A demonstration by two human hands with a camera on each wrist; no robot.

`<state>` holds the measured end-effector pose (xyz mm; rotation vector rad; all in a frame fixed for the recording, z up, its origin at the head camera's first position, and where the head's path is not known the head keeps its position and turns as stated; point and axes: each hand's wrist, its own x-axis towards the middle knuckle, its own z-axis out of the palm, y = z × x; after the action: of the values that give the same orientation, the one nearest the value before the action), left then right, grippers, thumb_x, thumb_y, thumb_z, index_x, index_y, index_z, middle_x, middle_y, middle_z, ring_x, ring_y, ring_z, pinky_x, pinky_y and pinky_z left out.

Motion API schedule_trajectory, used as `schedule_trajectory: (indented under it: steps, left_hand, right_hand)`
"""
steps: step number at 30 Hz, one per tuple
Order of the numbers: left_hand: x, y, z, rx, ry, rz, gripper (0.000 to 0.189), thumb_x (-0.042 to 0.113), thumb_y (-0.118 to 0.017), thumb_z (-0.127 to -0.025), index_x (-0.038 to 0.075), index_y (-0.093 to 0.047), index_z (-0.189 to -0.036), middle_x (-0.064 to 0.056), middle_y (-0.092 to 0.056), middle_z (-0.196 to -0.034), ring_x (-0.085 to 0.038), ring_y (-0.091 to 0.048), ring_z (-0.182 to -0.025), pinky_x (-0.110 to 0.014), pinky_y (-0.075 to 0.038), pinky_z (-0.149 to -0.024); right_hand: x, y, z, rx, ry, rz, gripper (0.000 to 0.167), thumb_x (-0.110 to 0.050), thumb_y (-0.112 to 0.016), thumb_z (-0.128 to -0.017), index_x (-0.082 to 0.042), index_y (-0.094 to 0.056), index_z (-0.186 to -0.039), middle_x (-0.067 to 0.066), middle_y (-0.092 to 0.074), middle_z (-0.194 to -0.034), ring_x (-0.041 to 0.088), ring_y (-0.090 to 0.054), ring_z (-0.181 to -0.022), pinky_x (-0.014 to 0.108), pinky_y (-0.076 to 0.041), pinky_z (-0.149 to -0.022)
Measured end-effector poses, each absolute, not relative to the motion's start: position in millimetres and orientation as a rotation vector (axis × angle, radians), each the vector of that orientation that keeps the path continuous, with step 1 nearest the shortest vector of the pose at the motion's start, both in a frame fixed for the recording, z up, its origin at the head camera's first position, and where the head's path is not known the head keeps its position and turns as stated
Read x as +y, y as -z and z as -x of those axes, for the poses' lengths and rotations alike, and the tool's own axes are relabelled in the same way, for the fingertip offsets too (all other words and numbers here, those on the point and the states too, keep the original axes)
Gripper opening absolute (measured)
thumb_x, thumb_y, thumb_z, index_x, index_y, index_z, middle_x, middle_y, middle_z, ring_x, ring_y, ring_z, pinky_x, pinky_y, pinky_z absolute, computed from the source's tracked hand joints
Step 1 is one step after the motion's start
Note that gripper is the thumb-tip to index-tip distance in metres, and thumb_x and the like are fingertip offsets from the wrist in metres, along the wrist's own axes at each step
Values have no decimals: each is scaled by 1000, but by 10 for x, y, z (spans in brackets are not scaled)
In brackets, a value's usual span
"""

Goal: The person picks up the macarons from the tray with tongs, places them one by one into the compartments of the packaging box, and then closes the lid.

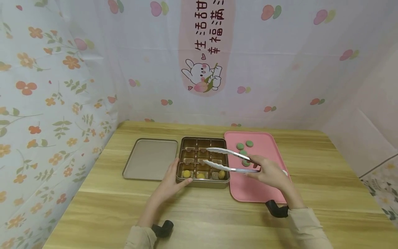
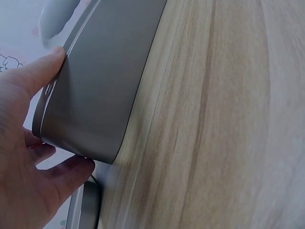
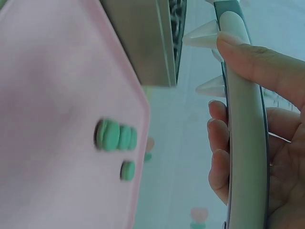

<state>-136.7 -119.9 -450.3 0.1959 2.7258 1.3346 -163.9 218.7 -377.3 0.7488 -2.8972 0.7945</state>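
Dark characters reading 生活甜 and 幸福满, cut off above, stand on the pink backdrop panel.

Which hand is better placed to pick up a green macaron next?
Probably the right hand: it holds the open tongs near the green macarons, while the left hand grips the box.

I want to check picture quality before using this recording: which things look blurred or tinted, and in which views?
Right wrist view: blue-green tint overall, the green macarons soft, the right hand crisper; left wrist view: the tongs at upper left blurred; head view: no strong tint.
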Motion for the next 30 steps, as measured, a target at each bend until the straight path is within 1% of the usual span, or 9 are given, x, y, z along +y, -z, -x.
schedule_trajectory:
  steps: [2, 5, 9, 14, 16, 22, 26, 30]
  left_hand:
    - [-1194, 4495, 1370, 2723, -1334, -199, 102, 52, -64, -78, 8, -4, -148, -20, -8, -153, -38, -12, -140, -56, -18, -111]
    - [-1191, 4488, 1367, 2718, -1337, -200, 101, 51, -63, -79, 8, -3, -148, -20, -7, -153, -39, -12, -139, -57, -18, -111]
    - [-1193, 4487, 1366, 2720, -1329, -202, 101, 51, -63, -79, 7, -3, -147, -20, -7, -153, -40, -11, -139, -57, -18, -111]
    - [-1195, 4507, 1375, 2721, -1325, -199, 101, 52, -63, -79, 8, -3, -148, -20, -6, -153, -39, -11, -140, -57, -17, -111]
    - [-1195, 4512, 1375, 2718, -1327, -195, 101, 52, -63, -79, 8, -3, -148, -19, -6, -153, -39, -11, -140, -57, -17, -111]
    - [-1193, 4508, 1368, 2702, -1329, -196, 100, 50, -62, -80, 8, -1, -148, -19, -5, -153, -40, -9, -140, -57, -16, -111]
    - [-1195, 4506, 1368, 2701, -1329, -201, 101, 51, -62, -80, 8, -1, -148, -20, -5, -153, -40, -9, -140, -58, -17, -111]
    - [-1201, 4514, 1369, 2711, -1331, -204, 101, 51, -62, -80, 8, -2, -148, -20, -5, -153, -40, -11, -139, -57, -17, -111]
  right_hand:
    - [2282, 3766, 1634, -2897, -802, -720, 36, -13, -75, -72, -10, -61, -105, 3, -63, -88, 13, -52, -73, 20, -41, -54]
    - [2428, 3764, 1615, -2901, -830, -662, 43, -13, -75, -74, -7, -59, -114, 5, -62, -90, 15, -51, -74, 20, -41, -53]
    - [2623, 3788, 1589, -2901, -847, -592, 44, -13, -73, -75, -4, -58, -115, 8, -62, -89, 14, -50, -74, 21, -41, -54]
    - [2829, 3850, 1578, -2899, -872, -534, 41, -13, -73, -75, -1, -60, -112, 9, -63, -87, 9, -51, -71, 20, -43, -54]
    - [2891, 3876, 1581, -2916, -865, -508, 43, -15, -74, -75, 0, -60, -113, 9, -64, -86, 8, -52, -71, 20, -43, -55]
    - [3036, 3967, 1565, -3001, -780, -416, 57, -24, -75, -75, 5, -56, -119, 14, -64, -91, 17, -54, -76, 24, -41, -58]
    - [3110, 4044, 1532, -3065, -741, -340, 62, -29, -75, -74, 4, -54, -122, 11, -64, -86, 16, -52, -71, 24, -39, -55]
    - [3163, 4108, 1514, -3074, -726, -311, 61, -31, -75, -73, 4, -56, -120, 7, -63, -81, 13, -49, -67, 25, -37, -55]
